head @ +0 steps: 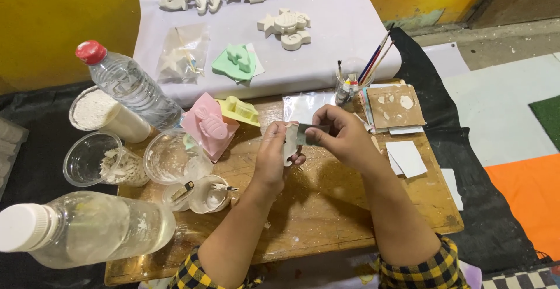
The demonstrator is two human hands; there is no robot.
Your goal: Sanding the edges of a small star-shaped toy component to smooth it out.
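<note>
Far left there are 2 clear plastic bottles (131,85) lying beside some cups (93,159) on the wooden board (326,207). Next to them sits a pink mold (207,125). Mid-board, the left hand (273,158) is pinched around a small white plaster piece (290,143), held just above the board. The right hand (341,134) is clenched on a little grey square of sandpaper (312,131), which touches the piece's top. Further right, paintbrushes (373,61) stand in a cup.

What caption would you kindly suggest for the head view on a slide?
Left hand holds a white plaster piece while the right hand presses a small grey sheet against it above a wooden board.
</note>
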